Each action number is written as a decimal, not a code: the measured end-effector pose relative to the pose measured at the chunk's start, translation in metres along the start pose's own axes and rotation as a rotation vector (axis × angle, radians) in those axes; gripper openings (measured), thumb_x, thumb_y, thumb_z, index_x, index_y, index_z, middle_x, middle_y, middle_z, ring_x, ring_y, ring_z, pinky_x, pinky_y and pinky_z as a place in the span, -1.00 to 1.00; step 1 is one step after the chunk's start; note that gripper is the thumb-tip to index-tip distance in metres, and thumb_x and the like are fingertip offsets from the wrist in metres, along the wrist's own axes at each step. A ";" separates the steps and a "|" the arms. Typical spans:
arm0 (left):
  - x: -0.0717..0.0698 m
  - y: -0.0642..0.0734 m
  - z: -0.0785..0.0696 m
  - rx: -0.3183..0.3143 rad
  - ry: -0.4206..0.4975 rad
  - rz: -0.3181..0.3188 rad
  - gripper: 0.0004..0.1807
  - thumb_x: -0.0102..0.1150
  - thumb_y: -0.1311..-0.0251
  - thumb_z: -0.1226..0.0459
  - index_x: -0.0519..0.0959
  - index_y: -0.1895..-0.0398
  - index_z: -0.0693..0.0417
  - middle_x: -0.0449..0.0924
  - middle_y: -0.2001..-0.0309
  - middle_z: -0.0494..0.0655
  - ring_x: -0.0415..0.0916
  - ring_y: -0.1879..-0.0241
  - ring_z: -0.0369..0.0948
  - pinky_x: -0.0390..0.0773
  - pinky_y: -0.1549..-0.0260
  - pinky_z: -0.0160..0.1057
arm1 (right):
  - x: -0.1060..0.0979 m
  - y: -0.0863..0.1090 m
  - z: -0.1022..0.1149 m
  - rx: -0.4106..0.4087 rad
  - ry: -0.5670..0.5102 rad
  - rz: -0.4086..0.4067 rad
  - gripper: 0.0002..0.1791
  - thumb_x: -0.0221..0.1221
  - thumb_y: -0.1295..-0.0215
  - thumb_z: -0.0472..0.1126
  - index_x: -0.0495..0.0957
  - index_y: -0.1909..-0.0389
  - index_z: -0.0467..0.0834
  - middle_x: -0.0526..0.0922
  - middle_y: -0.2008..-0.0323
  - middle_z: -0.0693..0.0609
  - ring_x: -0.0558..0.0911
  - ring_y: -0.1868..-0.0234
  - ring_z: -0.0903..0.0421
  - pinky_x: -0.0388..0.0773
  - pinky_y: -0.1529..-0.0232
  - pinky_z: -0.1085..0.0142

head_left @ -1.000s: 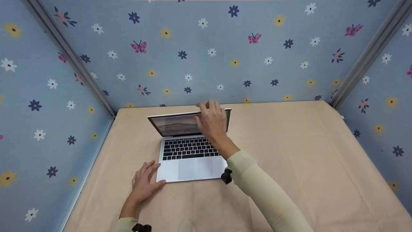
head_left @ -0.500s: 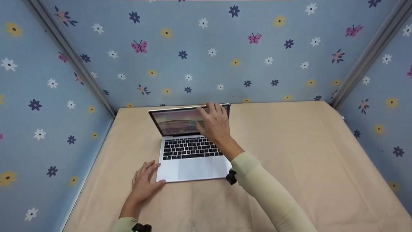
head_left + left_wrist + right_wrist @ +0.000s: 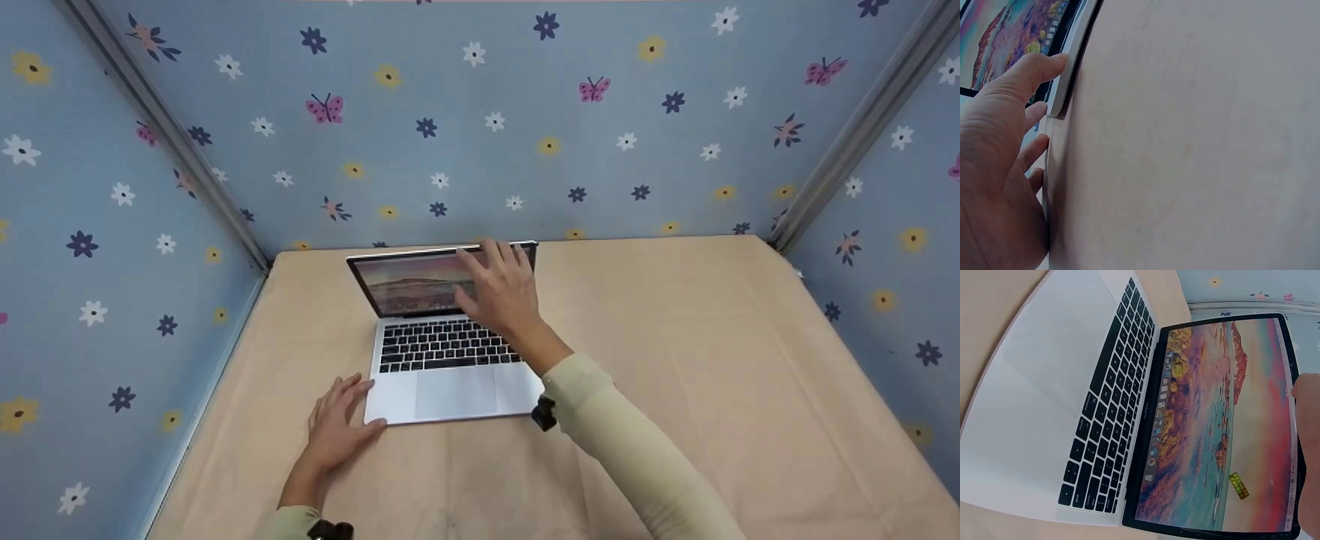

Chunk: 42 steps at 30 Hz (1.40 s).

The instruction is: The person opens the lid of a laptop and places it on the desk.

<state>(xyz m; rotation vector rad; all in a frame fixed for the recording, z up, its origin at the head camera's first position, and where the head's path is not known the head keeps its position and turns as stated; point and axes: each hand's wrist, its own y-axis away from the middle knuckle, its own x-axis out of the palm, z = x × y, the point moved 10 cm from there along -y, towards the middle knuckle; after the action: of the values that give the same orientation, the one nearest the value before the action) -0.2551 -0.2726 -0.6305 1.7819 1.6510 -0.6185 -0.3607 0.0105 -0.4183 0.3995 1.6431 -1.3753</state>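
Observation:
A silver laptop (image 3: 455, 394) lies on the cloth-covered surface, its lid raised and tilted back. A coastal landscape fills the lit screen (image 3: 1213, 433). My right hand (image 3: 506, 289) is at the right part of the lid's top edge, its fingers reaching over the edge and its thumb in front of the screen. The right wrist view shows only part of that hand (image 3: 1310, 450), at the top edge. My left hand (image 3: 335, 427) rests at the base's front left corner, thumb at the front edge and a fingertip at the left side. Its thumb (image 3: 1044, 66) touches the edge in the left wrist view.
Beige cloth (image 3: 690, 360) covers the surface around the laptop. Blue panels (image 3: 480, 97) with flowers and butterflies stand behind and at both sides, with grey posts (image 3: 161, 127) at the corners. A small yellow sticker (image 3: 1238, 486) shows on the screen.
The lid has risen and tilted further back, and my right hand has shifted slightly right along it. Over the last half second both are nearly still. My left hand has not moved.

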 end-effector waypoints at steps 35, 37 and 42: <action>0.002 -0.003 -0.001 0.002 -0.006 0.004 -0.13 0.56 -0.33 0.06 0.44 -0.65 0.07 0.16 -0.81 0.23 -0.23 -0.86 0.36 -0.29 -0.76 0.52 | 0.019 0.000 -0.013 0.036 -0.010 0.257 -0.27 0.19 -0.65 0.30 0.44 -0.69 0.10 0.40 -0.72 -0.18 0.38 -0.77 -0.19 0.39 -0.70 -0.36; 0.002 -0.002 -0.001 0.005 -0.003 0.005 -0.13 0.56 -0.34 0.05 0.44 -0.65 0.07 0.16 -0.81 0.23 -0.23 -0.86 0.35 -0.30 -0.76 0.52 | 0.022 -0.001 -0.014 0.040 -0.009 0.276 -0.26 0.17 -0.66 0.31 0.42 -0.70 0.11 0.37 -0.74 -0.17 0.36 -0.78 -0.18 0.38 -0.71 -0.36; 0.002 -0.001 0.002 -0.004 -0.006 0.016 -0.13 0.56 -0.35 0.06 0.43 -0.67 0.05 0.12 -0.82 0.21 -0.25 -0.87 0.33 -0.31 -0.75 0.53 | 0.028 -0.002 -0.014 0.047 -0.028 0.334 -0.24 0.14 -0.68 0.32 0.36 -0.74 0.12 0.28 -0.79 -0.16 0.27 -0.83 -0.18 0.30 -0.75 -0.37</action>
<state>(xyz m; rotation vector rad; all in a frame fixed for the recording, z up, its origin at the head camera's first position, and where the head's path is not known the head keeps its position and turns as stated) -0.2559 -0.2727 -0.6336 1.7867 1.6309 -0.6123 -0.3827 0.0140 -0.4408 0.6483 1.4464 -1.1637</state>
